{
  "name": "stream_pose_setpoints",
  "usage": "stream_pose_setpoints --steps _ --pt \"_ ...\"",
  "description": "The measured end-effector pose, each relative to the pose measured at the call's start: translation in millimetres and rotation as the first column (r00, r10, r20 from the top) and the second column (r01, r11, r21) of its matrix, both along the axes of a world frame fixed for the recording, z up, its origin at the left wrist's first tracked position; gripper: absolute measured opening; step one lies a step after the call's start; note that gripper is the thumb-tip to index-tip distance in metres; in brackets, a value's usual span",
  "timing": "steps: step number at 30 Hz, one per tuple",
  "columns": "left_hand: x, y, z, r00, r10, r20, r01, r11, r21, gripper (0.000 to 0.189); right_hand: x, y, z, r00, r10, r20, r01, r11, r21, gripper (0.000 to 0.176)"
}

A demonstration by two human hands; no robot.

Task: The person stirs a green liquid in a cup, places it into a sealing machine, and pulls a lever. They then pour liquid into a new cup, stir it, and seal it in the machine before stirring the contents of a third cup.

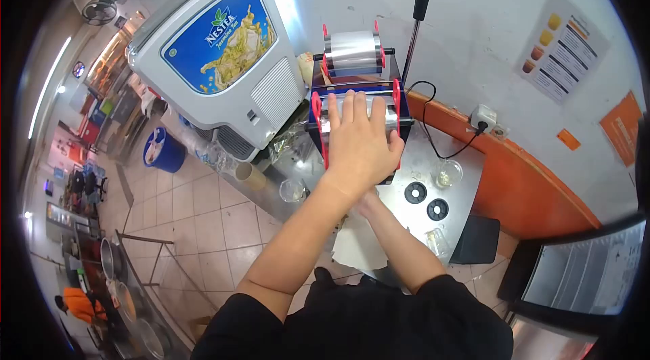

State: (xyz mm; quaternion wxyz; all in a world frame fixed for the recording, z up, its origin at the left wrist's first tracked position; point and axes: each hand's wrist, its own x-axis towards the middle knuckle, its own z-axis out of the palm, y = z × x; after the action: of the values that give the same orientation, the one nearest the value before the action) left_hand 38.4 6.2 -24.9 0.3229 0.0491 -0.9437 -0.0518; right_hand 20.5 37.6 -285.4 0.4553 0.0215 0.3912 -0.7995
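Observation:
My left hand (pixel 359 140) lies over the lower film roll (pixel 391 115) of a cup sealing machine (pixel 355 78), its fingers stretched out flat on the shiny film between the red end discs. Below it, my right hand (pixel 369 204) reaches in under the left wrist; its fingers are hidden. Higher on the machine sits another roll of silvery film (pixel 353 52). A long lever with a black knob (pixel 420 5) rises at the machine's right. Two black ring-shaped discs (pixel 416 192) rest on the metal table (pixel 399 214), right of my hands.
A drink dispenser (pixel 223 55) stands to the left. Clear plastic cups (pixel 448 174), a cardboard tube (pixel 250 176) and a torn cardboard piece (pixel 359 243) are on the table. A cable runs to a wall plug (pixel 482 123). A blue bin (pixel 164 150) and a person in orange (pixel 84 304) are further left.

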Motion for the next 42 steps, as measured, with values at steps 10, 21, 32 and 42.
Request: stream_pose_setpoints --steps 10,21,32,42 --pt "-45 -19 10 0.987 0.107 0.118 -0.110 0.994 0.024 0.029 -61 198 168 0.517 0.657 -0.548 -0.625 0.728 0.283 0.036" --pt "-95 -49 23 0.941 0.177 0.288 -0.213 0.972 0.098 0.053 -228 104 300 0.402 -0.083 -0.912 0.439 0.892 0.112 0.070" --pt "-139 -77 19 0.942 0.271 0.196 -0.248 0.959 -0.134 0.037 -324 0 336 0.569 -0.213 -0.794 0.353 0.935 0.002 0.038" --pt "-22 -11 68 0.988 0.117 -0.104 -0.096 0.977 0.188 0.025 -353 -6 310 0.354 -0.255 -0.900 0.399 0.911 -0.102 0.031"
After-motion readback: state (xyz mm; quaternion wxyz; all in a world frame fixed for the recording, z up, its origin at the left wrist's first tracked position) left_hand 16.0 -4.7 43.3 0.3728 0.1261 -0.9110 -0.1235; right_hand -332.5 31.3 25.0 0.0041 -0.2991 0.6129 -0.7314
